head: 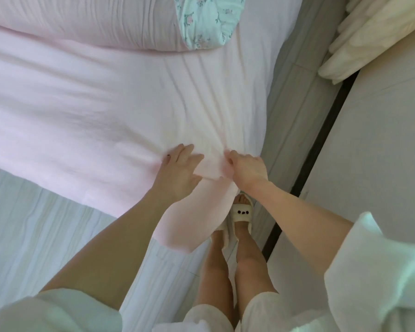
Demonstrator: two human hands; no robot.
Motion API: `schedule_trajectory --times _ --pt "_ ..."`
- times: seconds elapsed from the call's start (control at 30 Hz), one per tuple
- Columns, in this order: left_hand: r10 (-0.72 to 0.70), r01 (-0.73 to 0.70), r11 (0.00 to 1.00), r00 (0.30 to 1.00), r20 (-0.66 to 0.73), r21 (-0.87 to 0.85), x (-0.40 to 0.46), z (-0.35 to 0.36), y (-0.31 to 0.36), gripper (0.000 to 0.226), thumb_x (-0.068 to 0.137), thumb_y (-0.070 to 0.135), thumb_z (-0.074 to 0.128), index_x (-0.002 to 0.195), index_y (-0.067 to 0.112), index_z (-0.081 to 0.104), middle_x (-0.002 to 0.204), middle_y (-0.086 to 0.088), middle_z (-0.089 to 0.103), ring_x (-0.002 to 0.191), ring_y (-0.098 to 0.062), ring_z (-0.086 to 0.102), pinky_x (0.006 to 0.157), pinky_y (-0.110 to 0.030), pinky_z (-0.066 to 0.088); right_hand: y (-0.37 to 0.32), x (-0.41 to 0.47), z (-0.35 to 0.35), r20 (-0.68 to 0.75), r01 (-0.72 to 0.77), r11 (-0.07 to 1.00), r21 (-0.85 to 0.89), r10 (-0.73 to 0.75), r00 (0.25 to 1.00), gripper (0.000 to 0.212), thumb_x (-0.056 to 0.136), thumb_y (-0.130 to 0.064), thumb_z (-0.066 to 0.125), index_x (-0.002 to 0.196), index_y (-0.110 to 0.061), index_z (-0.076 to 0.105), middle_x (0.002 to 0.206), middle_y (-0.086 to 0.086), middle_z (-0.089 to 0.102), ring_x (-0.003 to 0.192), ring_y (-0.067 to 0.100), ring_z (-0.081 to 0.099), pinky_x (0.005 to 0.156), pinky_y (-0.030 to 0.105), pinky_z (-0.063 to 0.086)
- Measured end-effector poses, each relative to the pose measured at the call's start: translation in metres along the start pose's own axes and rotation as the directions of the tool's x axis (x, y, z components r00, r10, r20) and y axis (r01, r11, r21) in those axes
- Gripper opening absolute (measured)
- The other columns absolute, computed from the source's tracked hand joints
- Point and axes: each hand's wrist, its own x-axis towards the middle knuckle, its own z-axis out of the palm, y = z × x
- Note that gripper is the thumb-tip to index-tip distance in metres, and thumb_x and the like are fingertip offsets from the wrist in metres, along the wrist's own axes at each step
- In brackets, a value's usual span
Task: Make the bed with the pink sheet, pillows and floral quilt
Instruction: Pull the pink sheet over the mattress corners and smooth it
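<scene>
A fluffy cream slipper (242, 213) with two dark dots on its strap sits on the pale floor (297, 97), the landmark strip running beside the bed. Along the far side of that floor runs a dark narrow track (321, 142), and beyond it lies a flat white panel (379, 144). Above that panel, at the upper corner, rests a cream ribbed bundle of fabric (374, 37). White sleeves (379, 271) and white shorts (213, 315) fill the bottom edge.
</scene>
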Motion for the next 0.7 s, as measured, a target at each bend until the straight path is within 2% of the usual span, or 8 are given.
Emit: schedule_trajectory --times 0.1,0.2,0.3,0.4,0.47,0.57,0.7 --pt "0.072 -0.064 0.994 0.994 -0.087 0.087 -0.035 0.029 -0.014 0.067 0.071 0.040 0.074 0.128 0.014 0.050 0.142 -0.016 0.044 0.136 -0.037 0.035 0.103 -0.056 0.036 -0.005 -0.013 0.020 -0.089 -0.045 0.994 0.099 0.054 0.995 0.048 0.091 -0.005 0.037 0.137 -0.017 0.036 0.128 0.008 0.050 0.117 0.027 0.047 0.099 0.037 0.033" --pt "0.107 -0.091 0.981 0.991 -0.085 0.174 -0.065 0.048 -0.029 0.074 0.058 0.043 0.081 0.119 0.015 0.051 0.135 -0.015 0.049 0.131 -0.032 0.032 0.099 -0.058 0.038 -0.022 -0.046 0.050 -0.086 0.032 0.979 0.201 -0.014 0.996 0.045 0.093 -0.015 0.040 0.138 -0.017 0.037 0.133 0.006 0.046 0.120 0.026 0.044 0.100 0.036 0.032" --pt "0.132 -0.112 0.969 0.988 -0.080 0.218 -0.078 0.062 -0.041 0.065 0.046 0.037 0.088 0.100 0.011 0.065 0.122 -0.015 0.059 0.121 -0.030 0.037 0.095 -0.056 0.043 -0.044 -0.076 0.084 0.049 0.027 0.988 0.150 -0.035 0.998 0.051 0.092 -0.028 0.047 0.140 -0.017 0.033 0.140 0.003 0.038 0.126 0.025 0.038 0.103 0.038 0.031" --pt "0.181 -0.136 0.946 0.975 -0.131 0.293 -0.077 0.071 -0.048 0.048 0.044 0.026 0.089 0.085 0.012 0.068 0.099 -0.008 0.065 0.100 -0.029 0.054 0.090 -0.044 0.040 -0.068 -0.090 0.117 0.191 -0.071 0.977 0.202 0.031 0.981 0.066 0.088 -0.035 0.056 0.143 -0.019 0.024 0.146 0.001 0.029 0.133 0.024 0.031 0.106 0.041 0.033" --pt "0.217 -0.151 0.933 0.960 -0.176 0.326 -0.073 0.072 -0.048 0.033 0.046 0.015 0.086 0.072 0.015 0.065 0.077 -0.003 0.063 0.077 -0.026 0.062 0.078 -0.033 0.032 -0.082 -0.088 0.134 0.168 -0.156 0.945 0.288 0.111 0.980 0.061 0.088 -0.030 0.057 0.140 -0.018 0.028 0.142 0.004 0.032 0.130 0.026 0.034 0.103 0.041 0.038" --pt "0.280 -0.200 0.926 0.933 -0.227 0.320 -0.072 0.077 -0.051 0.031 0.042 -0.002 0.079 0.060 0.015 0.059 0.058 -0.002 0.055 0.057 -0.025 0.058 0.065 -0.029 0.028 -0.093 -0.076 0.147 0.052 -0.225 0.926 0.302 0.220 0.974 0.034 0.093 -0.015 0.046 0.126 -0.015 0.044 0.129 0.009 0.045 0.116 0.029 0.044 0.087 0.036 0.042" --pt "0.278 -0.243 0.955 0.933 -0.230 0.168 -0.076 0.078 -0.061 0.026 0.054 -0.001 0.081 0.059 0.012 0.059 0.056 -0.005 0.055 0.054 -0.026 0.058 0.054 -0.027 0.045 -0.091 -0.079 0.146 -0.024 -0.201 0.950 0.239 0.213 0.977 0.027 0.089 -0.005 0.040 0.111 -0.014 0.054 0.115 0.007 0.054 0.109 0.027 0.048 0.074 0.030 0.032"
